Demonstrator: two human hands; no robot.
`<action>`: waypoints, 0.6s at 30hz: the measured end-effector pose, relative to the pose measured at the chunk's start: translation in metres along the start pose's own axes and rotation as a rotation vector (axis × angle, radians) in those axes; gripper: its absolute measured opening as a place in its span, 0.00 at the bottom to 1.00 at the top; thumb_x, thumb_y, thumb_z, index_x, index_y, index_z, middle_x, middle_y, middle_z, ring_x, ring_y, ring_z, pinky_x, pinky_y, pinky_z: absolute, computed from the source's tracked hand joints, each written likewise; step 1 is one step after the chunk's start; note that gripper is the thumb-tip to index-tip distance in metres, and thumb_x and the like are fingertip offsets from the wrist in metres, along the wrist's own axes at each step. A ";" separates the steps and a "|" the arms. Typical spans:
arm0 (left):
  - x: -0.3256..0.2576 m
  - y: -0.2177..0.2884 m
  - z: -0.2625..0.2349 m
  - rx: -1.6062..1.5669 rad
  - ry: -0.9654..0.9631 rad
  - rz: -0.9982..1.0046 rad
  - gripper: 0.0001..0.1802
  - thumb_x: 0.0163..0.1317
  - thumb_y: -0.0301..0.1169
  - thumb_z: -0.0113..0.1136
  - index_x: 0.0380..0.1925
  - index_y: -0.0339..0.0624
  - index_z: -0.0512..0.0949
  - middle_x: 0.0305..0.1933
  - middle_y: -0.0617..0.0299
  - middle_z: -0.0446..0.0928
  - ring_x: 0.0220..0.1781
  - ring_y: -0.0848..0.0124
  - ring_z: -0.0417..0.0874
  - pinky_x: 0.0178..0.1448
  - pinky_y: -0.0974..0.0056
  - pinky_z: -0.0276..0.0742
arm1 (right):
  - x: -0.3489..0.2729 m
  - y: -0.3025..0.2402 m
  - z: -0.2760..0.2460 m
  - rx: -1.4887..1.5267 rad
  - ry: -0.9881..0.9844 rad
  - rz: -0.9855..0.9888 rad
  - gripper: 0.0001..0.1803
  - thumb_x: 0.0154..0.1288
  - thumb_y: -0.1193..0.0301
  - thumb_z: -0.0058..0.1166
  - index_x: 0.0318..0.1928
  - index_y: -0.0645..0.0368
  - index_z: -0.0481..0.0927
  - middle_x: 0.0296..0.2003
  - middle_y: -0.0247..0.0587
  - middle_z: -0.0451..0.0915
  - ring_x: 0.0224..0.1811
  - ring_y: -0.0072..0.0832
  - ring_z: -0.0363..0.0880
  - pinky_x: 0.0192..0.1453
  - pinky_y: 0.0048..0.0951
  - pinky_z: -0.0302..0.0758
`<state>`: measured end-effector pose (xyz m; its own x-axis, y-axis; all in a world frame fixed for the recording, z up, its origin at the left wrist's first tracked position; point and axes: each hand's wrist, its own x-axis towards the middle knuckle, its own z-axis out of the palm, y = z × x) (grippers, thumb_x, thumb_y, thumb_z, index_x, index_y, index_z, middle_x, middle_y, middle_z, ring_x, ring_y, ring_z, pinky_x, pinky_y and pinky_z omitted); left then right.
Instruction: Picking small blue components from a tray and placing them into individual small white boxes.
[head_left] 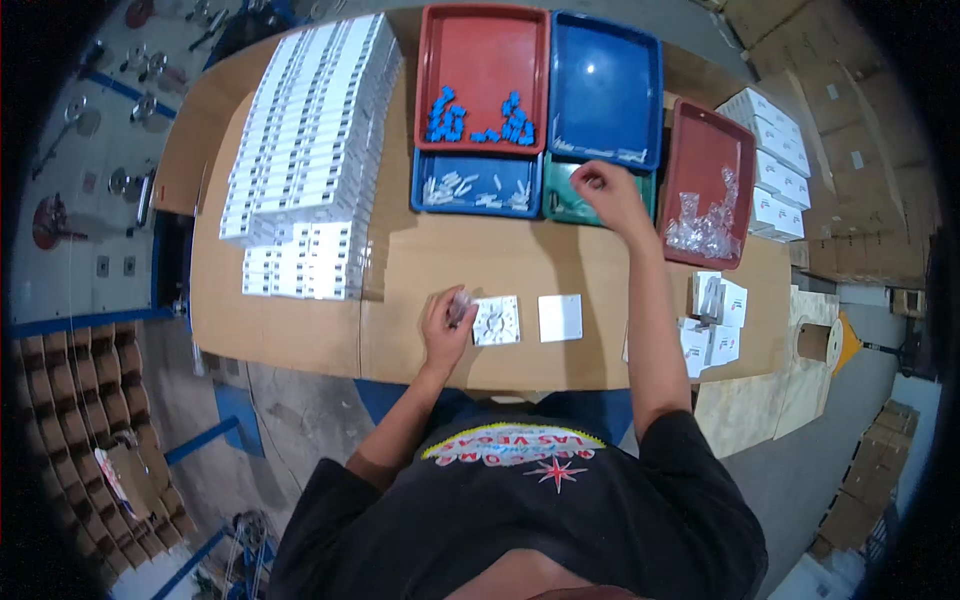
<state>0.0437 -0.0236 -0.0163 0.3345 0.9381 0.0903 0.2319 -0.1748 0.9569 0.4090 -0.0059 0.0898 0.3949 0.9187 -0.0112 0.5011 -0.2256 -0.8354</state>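
Near the front of the cardboard-covered table, my left hand [446, 328] is closed on a small clear plastic bag [460, 306]. It rests against the left edge of a white square plate with cut-outs [497, 321]. A plain white square plate [560, 318] lies just to the right. My right arm reaches forward, and my right hand [608, 190] hovers over the green tray [565, 200] with its fingers drawn together. Whatever they may hold is too small to make out, and the hand covers part of that tray.
Ahead stand a red tray [484, 60] with blue plugs [446, 118], a large blue tray [606, 85] and a smaller blue tray [478, 208] of white pieces. A tilted red tray [708, 150] holds clear bags. White boxes [310, 130] rise at left; small boxes [722, 310] sit right.
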 end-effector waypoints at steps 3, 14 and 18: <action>0.009 0.004 0.002 0.158 -0.031 0.139 0.23 0.55 0.29 0.76 0.52 0.41 0.83 0.43 0.57 0.81 0.42 0.62 0.82 0.47 0.60 0.78 | -0.064 -0.017 0.058 0.135 -0.144 0.052 0.09 0.64 0.74 0.64 0.44 0.63 0.84 0.32 0.33 0.83 0.33 0.15 0.76 0.39 0.22 0.75; 0.008 0.008 -0.001 0.265 -0.075 0.199 0.25 0.54 0.36 0.76 0.54 0.46 0.84 0.44 0.59 0.81 0.45 0.59 0.82 0.50 0.56 0.77 | -0.123 -0.063 0.132 0.094 -0.284 0.092 0.06 0.64 0.72 0.63 0.39 0.62 0.84 0.35 0.47 0.84 0.34 0.40 0.84 0.40 0.36 0.78; 0.006 0.002 0.000 0.220 -0.068 0.219 0.25 0.54 0.36 0.76 0.54 0.46 0.84 0.45 0.59 0.81 0.46 0.58 0.82 0.51 0.56 0.77 | -0.121 -0.048 0.143 0.026 -0.322 -0.085 0.07 0.66 0.72 0.62 0.41 0.63 0.85 0.34 0.46 0.83 0.34 0.39 0.82 0.41 0.36 0.77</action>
<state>0.0462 -0.0184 -0.0141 0.4568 0.8501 0.2620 0.3370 -0.4380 0.8334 0.2269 -0.0602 0.0532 0.0868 0.9901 -0.1102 0.5003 -0.1390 -0.8546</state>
